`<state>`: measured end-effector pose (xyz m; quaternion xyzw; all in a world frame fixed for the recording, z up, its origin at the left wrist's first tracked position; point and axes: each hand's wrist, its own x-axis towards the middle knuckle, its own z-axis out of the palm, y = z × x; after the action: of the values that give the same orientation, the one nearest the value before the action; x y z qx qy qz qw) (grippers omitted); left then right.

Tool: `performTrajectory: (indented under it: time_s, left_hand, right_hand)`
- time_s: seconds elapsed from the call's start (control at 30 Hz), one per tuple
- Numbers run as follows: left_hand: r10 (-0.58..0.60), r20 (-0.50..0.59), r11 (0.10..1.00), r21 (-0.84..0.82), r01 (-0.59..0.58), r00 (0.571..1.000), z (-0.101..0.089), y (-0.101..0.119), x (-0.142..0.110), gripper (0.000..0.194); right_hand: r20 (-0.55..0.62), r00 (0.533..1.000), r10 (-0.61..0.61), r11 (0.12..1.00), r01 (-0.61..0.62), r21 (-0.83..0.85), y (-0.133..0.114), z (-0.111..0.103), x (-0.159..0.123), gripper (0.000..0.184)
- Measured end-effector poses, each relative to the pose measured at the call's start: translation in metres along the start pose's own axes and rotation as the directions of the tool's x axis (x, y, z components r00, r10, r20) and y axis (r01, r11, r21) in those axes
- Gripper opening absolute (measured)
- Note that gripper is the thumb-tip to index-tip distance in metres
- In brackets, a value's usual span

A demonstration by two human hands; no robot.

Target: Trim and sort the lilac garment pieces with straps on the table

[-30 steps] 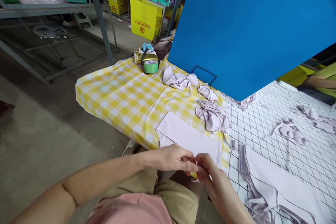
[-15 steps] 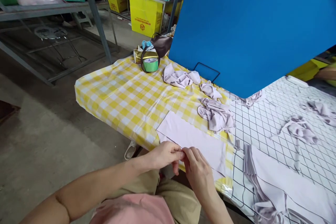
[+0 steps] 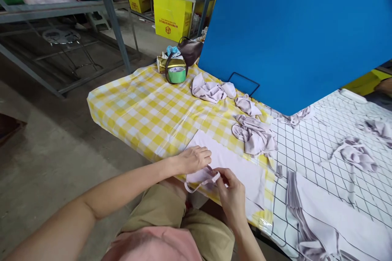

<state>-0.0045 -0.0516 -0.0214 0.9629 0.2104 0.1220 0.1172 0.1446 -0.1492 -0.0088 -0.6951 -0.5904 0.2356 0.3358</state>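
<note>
A pale lilac fabric panel (image 3: 241, 169) lies flat at the front edge of the yellow checked cloth. Over its near edge, a narrow lilac fabric strip (image 3: 199, 184) hangs in a loop. My right hand (image 3: 230, 191) pinches this strip between thumb and fingers. My left hand (image 3: 196, 159) is just left of it, above the panel, back of the hand up. Its fingers are closed around part of the strip, though the fingertips are partly hidden.
Crumpled lilac pieces (image 3: 255, 136) lie beyond the panel. On the right, folded lilac panels (image 3: 333, 212) rest on the white grid-patterned cloth (image 3: 321, 138). A large blue board (image 3: 288, 36) stands behind. Green tape (image 3: 177, 75) sits at the far corner of the checked cloth (image 3: 134, 110).
My hands have moved apart; the left went up and over the panel. A looped strip now shows between them, where before the fingertips met and hid what they held.
</note>
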Motion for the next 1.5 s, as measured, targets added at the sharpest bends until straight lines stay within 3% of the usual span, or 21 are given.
performTrajectory:
  time_s: [0.17, 0.3, 0.53, 0.83, 1.5]
  left_hand:
    - [-0.126, -0.029, 0.973, -0.197, 0.118, 0.992, 0.003, -0.004, 0.005, 0.010]
    - [-0.198, 0.001, 0.933, -0.305, 0.189, 0.980, 0.006, -0.009, 0.009, 0.010]
    - [-0.142, 0.034, 0.929, -0.341, 0.145, 0.989, 0.004, -0.015, 0.012, 0.013]
    - [-0.157, 0.061, 0.904, -0.393, 0.168, 0.986, -0.009, -0.011, 0.013, 0.010]
    - [-0.123, 0.052, 0.895, -0.425, 0.134, 0.991, -0.005, -0.016, 0.013, 0.012]
  right_hand:
    - [0.001, 0.996, 0.084, 0.996, -0.084, 0.013, 0.002, -0.001, 0.013, 0.025]
    - [0.027, 0.997, 0.072, 0.995, -0.070, -0.070, 0.005, 0.002, 0.022, 0.028]
    - [0.065, 0.998, -0.018, 0.987, 0.027, -0.155, 0.006, 0.004, 0.030, 0.029]
    - [0.093, 0.991, -0.100, 0.968, 0.119, -0.221, 0.002, 0.005, 0.035, 0.028]
    - [0.101, 0.981, -0.163, 0.953, 0.183, -0.240, 0.001, 0.007, 0.036, 0.027]
